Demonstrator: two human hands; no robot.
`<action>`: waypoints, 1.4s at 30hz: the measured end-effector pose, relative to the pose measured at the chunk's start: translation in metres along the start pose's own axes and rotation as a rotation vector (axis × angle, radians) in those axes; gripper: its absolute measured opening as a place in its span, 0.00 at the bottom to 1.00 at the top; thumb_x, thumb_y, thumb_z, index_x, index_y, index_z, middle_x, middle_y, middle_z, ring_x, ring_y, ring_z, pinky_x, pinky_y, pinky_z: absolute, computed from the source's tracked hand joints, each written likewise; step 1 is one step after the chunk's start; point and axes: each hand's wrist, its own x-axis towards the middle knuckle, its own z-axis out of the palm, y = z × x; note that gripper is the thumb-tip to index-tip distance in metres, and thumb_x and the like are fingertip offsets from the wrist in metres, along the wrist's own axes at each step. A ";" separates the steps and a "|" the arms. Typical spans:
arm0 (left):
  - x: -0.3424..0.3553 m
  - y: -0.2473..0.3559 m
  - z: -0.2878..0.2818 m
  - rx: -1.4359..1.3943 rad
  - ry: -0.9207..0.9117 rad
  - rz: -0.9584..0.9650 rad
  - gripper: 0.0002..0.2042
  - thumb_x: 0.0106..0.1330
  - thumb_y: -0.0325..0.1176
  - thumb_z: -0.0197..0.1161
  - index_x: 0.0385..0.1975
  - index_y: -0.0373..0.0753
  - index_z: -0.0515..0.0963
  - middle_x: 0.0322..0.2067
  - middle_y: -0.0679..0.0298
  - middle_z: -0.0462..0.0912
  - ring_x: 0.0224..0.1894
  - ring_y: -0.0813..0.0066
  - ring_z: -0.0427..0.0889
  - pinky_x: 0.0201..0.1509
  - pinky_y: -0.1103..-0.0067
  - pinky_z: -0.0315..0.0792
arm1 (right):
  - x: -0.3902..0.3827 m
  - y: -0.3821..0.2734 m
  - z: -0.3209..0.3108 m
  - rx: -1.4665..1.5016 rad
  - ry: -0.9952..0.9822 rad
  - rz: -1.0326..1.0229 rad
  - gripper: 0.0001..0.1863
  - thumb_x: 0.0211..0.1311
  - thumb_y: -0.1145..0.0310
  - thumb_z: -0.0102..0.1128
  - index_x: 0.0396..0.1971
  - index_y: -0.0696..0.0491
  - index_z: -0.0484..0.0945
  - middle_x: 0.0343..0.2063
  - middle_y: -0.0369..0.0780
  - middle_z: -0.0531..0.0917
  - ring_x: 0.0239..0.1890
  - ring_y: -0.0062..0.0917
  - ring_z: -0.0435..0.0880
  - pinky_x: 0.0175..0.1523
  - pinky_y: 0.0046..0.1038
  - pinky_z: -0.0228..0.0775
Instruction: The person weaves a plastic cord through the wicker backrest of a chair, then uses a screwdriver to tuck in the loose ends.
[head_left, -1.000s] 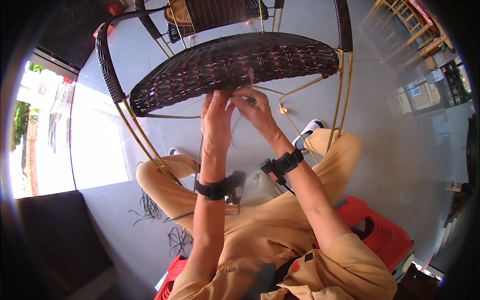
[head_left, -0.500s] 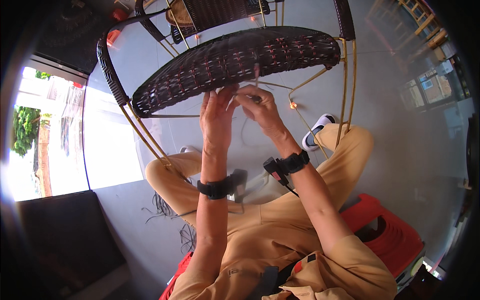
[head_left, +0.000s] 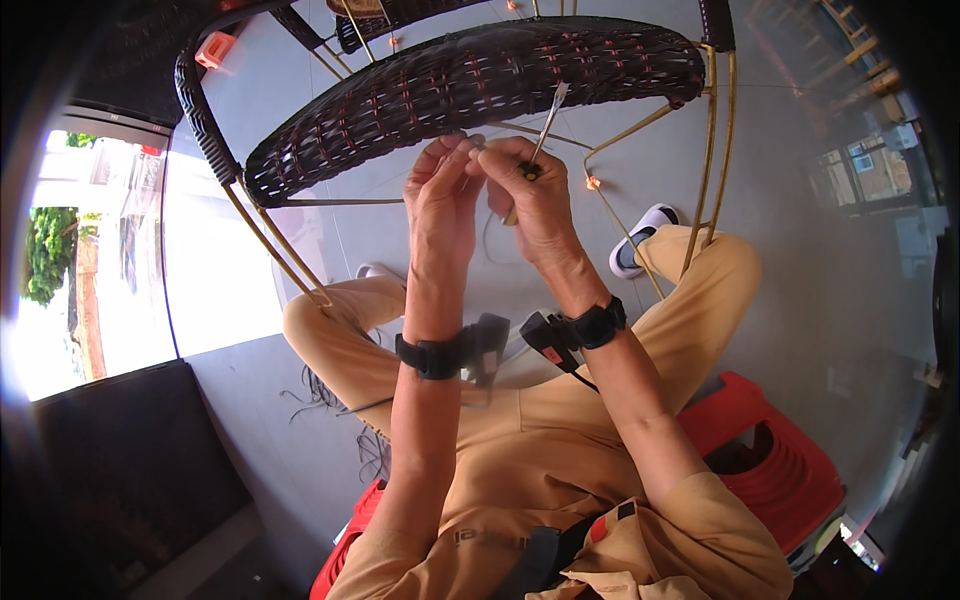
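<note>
While the woven chair seat in the upper frame looked nearly finished, the left hand pinched a strand and the right hand gripped a thin metal tool.

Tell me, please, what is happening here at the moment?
A person sits on a red stool in front of a woven wicker chair with a thin yellow metal frame. Both hands are raised at the seat's front edge: the right hand grips a slim metal tool pointing up at the weave, and the left hand pinches a strand right beside it.
</note>
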 end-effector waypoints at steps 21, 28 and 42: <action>-0.016 -0.010 0.011 0.262 0.138 0.263 0.08 0.58 0.23 0.60 0.37 0.32 0.74 0.33 0.62 0.79 0.35 0.77 0.78 0.43 0.80 0.73 | 0.008 -0.011 0.006 -0.250 0.066 -0.147 0.04 0.49 0.76 0.65 0.25 0.59 0.80 0.15 0.32 0.76 0.15 0.09 0.69 0.17 0.12 0.56; -0.032 -0.005 0.019 0.058 0.152 0.239 0.07 0.60 0.27 0.60 0.36 0.32 0.76 0.31 0.64 0.79 0.34 0.79 0.77 0.43 0.81 0.71 | -0.001 -0.002 0.020 -0.323 0.099 -0.229 0.03 0.50 0.80 0.62 0.27 0.60 0.78 0.19 0.35 0.79 0.19 0.12 0.74 0.22 0.13 0.65; -0.032 0.003 0.015 -0.152 0.169 0.009 0.08 0.58 0.25 0.61 0.36 0.32 0.76 0.35 0.59 0.80 0.35 0.76 0.78 0.42 0.83 0.73 | 0.001 0.022 0.022 -0.702 0.161 -0.816 0.08 0.42 0.84 0.59 0.25 0.57 0.75 0.26 0.38 0.74 0.26 0.26 0.77 0.30 0.22 0.69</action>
